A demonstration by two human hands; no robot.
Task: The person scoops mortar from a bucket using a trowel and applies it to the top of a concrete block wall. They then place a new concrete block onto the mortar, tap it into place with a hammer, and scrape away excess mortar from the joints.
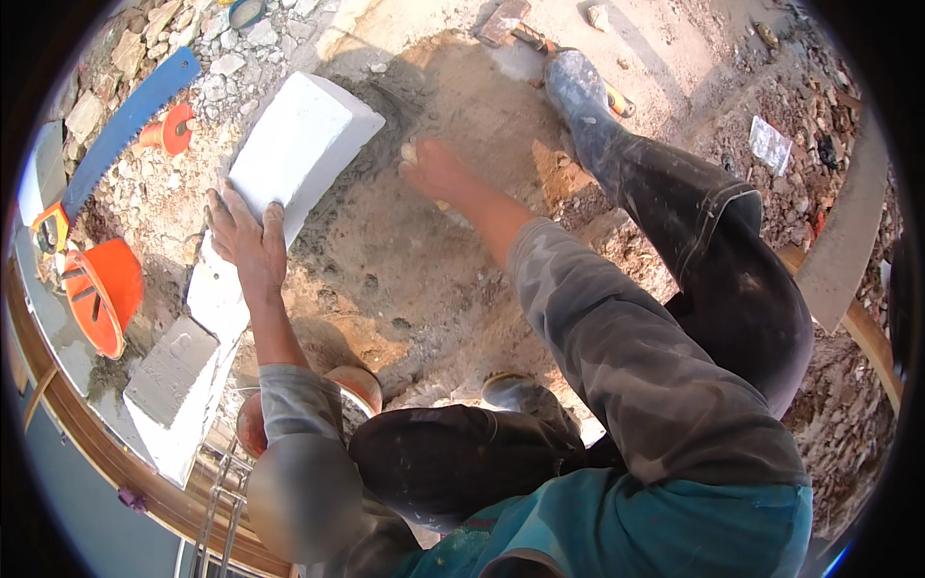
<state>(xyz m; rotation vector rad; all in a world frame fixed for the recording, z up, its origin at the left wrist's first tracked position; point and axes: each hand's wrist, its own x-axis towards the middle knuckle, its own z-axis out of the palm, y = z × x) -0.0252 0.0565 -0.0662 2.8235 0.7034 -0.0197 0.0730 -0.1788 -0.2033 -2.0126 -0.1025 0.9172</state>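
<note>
A worker's left hand (252, 241) presses on the near end of a white building block (294, 140) at a sunlit, rubble-strewn work site, the fingers loosely spread over its edge and top face, bearing on it rather than closed around it. The block lies left of centre, its long axis running from the hand away and to the right, its far end pointing toward the upper middle of the view, with the top and right side showing. Behind the hand, more white blockwork (214, 294) carries the line toward the lower left, where a grey slab (173, 371) rests on it. The right hand (434, 175) hovers over or touches the ground to the right of the block, its fingers curled into a fist; what it may grip cannot be told. The ground (385, 260) is a grey-brown, damp-looking patch, pitted near the block and giving way to broken stone (231, 63) at left. A blue-bladed handsaw (125, 125), an orange spool (171, 130) and an orange plastic shell (114, 289) lie at left; a hammer (503, 21) lies beyond the worker's grey boot (578, 91).
</note>
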